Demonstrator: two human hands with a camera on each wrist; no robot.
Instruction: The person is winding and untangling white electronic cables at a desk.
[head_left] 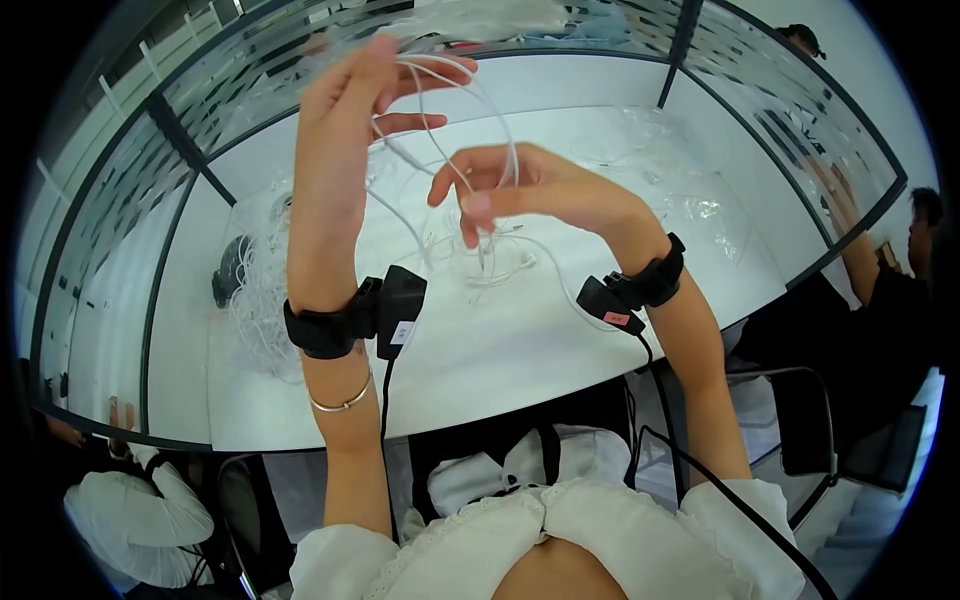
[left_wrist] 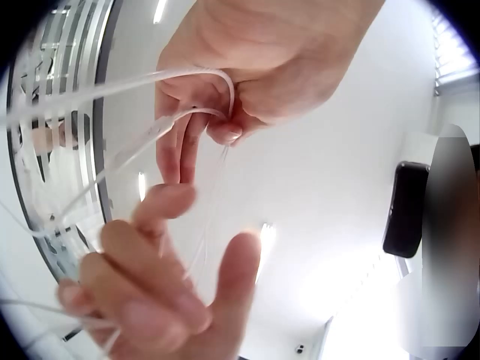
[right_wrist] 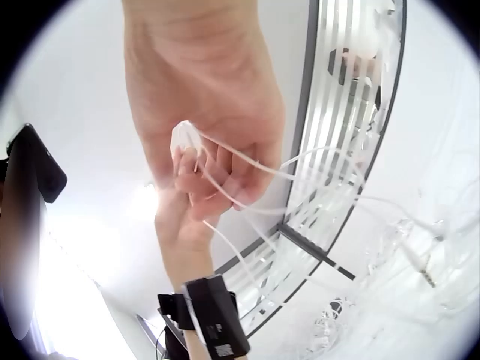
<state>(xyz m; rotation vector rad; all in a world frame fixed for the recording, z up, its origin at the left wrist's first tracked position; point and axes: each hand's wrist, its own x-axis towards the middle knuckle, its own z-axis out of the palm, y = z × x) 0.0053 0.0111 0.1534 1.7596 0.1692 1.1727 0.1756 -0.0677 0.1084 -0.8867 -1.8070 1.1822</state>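
Thin white cable point(left_wrist: 112, 88) hangs in loops between my two raised hands, over the table. My left hand point(head_left: 345, 110) is the higher one and pinches the cable between thumb and fingers. In the left wrist view, two strands run out of that grip, one with a thicker white section point(left_wrist: 142, 139). Lower and to the right, my right hand point(head_left: 530, 185) has its fingers curled around other strands of the loop. The right wrist view shows strands leaving the palm beside a pale, translucent piece point(right_wrist: 184, 136).
A white table point(head_left: 480, 370) with a low rim and glass partition lies below. On its left is a large tangle of white cables point(head_left: 262, 310); a smaller coil point(head_left: 490, 265) lies mid-table. Clear plastic bags point(head_left: 700, 215) lie at the right. Other people sit on both sides.
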